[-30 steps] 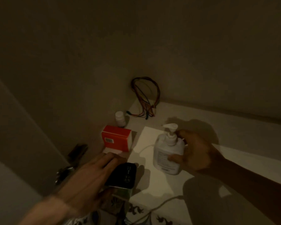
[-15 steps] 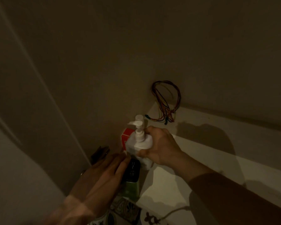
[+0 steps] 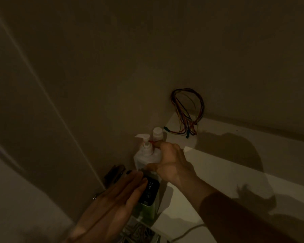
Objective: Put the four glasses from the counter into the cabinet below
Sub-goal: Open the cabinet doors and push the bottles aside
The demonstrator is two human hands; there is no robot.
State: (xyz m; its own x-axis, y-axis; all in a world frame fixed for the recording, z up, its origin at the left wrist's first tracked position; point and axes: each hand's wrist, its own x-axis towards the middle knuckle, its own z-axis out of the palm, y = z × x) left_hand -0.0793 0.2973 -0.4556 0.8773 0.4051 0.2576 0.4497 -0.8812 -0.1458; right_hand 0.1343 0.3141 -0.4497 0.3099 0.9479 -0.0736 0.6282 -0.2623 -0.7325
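The room was dim, the pale counter [image 3: 235,172] running into a plain wall corner. Nearest, the left hand [image 3: 112,204] lay flat, fingers pressed together, against a dark-topped green device [image 3: 148,195]. Beyond it the right hand [image 3: 172,165] gripped a white pump bottle [image 3: 146,155] at the counter's left edge, beside a small capped bottle [image 3: 157,133]. Farther back coloured wires [image 3: 188,111] hung. No glasses showed; right of the hands the counter lay bare.

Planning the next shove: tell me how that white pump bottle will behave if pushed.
The pump bottle is tall and narrow, so it probably tips rather than slides. The right hand grips its body, which should steady it. Smooth plastic; possibly slippery.
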